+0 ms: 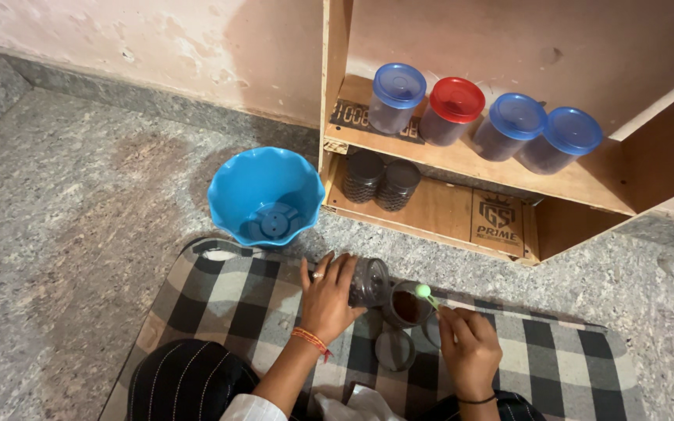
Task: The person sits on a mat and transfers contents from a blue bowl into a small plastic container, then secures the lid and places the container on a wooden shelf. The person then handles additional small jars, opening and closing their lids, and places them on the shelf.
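Head view: I see my left hand [328, 300] grasping a clear jar [370, 281] tipped toward an open jar [407, 304] of brown powder, my right hand [468, 347] pinching a green spoon [426, 295] above it; checked mat [555, 359] beneath, blue tub [265, 195] beyond.

Soft even daylight, mild shadows inside shelf [462, 168], sharp centre (slight wide-angle bending at edges), no glare.

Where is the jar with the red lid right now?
The red-lidded jar lies tilted on the upper shelf of the wooden unit, second from the left, between blue-lidded jars and.
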